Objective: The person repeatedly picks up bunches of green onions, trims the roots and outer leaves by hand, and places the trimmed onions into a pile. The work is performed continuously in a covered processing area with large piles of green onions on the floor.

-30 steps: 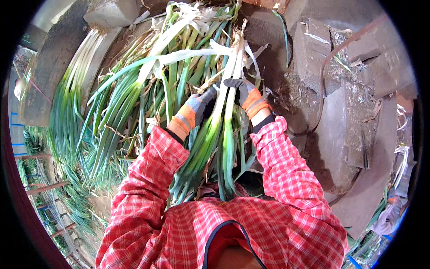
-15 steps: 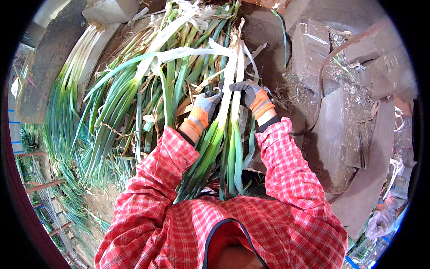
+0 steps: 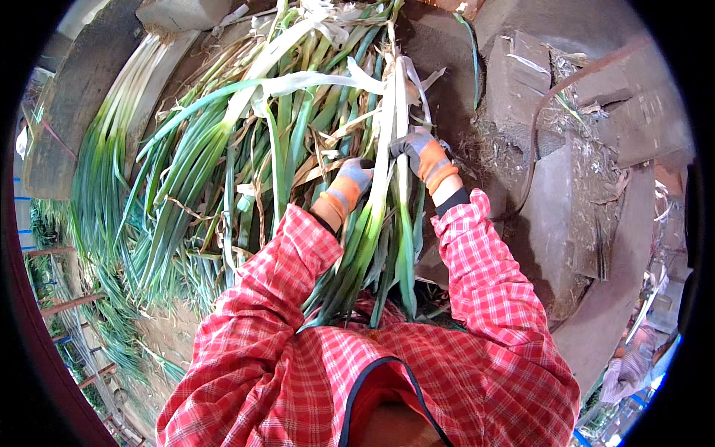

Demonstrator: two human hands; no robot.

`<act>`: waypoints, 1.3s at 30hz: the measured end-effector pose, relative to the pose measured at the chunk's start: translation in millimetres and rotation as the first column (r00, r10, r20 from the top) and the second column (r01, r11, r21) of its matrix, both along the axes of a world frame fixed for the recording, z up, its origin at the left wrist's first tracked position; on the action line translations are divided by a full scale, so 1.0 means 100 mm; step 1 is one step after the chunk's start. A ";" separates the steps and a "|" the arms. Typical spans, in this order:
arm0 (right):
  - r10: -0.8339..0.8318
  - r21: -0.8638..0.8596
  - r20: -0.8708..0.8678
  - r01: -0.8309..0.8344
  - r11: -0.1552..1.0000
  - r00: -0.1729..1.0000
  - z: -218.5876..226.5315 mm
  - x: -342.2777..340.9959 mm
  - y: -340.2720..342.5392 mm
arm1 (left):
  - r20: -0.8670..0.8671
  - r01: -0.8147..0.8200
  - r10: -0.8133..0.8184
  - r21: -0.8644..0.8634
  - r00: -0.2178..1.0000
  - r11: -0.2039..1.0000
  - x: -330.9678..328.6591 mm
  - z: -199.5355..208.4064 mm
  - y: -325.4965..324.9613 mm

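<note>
A person in a red-and-white plaid long-sleeved garment [image 3: 246, 290] has long, white-stemmed green onion stalks [image 3: 383, 153] between both hands, roots pointing away, leaves trailing against the torso. The right hand [image 3: 424, 158], in an orange-and-grey glove with dark fingertips, appears to pinch the right-hand stem, its thumb across the front. The left hand [image 3: 351, 186], gloved alike, meets the stems from the other side; its fingers are largely hidden behind them, so whether they pinch cannot be told. Just left lies a tangled heap of green onion leaves and dry yellowed husks [image 3: 216, 160]. A loose, whitish flat leaf strip [image 3: 316, 80] stretches from the stems' upper part toward that heap; pulling sideways could snag it and drag neighbours along. Squeezing too hard might crush the stems, while a slack hold could let one slip.
</note>
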State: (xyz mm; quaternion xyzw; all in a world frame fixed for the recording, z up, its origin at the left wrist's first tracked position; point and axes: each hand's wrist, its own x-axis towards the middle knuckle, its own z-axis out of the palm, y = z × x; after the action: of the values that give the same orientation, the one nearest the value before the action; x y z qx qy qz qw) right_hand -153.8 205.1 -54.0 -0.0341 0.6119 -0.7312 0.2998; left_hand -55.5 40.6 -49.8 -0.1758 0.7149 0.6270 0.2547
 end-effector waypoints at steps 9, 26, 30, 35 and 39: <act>-0.046 -0.193 0.130 0.071 0.979 0.990 0.36 0.07 0.11 | 0.206 -0.250 0.162 0.540 0.965 0.803 -0.35 0.62 -0.16; -0.149 0.052 0.167 0.142 0.989 0.975 0.11 0.13 0.68 | 0.230 -0.324 0.238 0.492 0.944 0.808 -0.85 0.43 -0.50; -0.085 0.391 -0.243 0.178 0.903 0.966 0.05 0.08 0.78 | 0.137 -0.122 0.075 0.376 0.988 0.918 -0.90 0.81 -0.84; -0.122 0.063 0.065 0.118 0.991 0.990 0.35 0.09 0.38 | 0.238 -0.248 0.129 0.585 0.963 0.772 -1.04 0.54 -0.60; -0.297 -0.154 0.190 0.327 0.932 0.936 0.55 0.14 0.05 | 0.246 -0.287 0.169 0.601 0.954 0.746 -0.99 0.37 -0.35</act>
State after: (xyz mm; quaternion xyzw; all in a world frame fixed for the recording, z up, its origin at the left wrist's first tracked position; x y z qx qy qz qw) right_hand -139.7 209.7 0.7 0.0964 0.5132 -0.8229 0.2242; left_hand -154.3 5.7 -13.0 -0.2211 0.4111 0.8383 0.2818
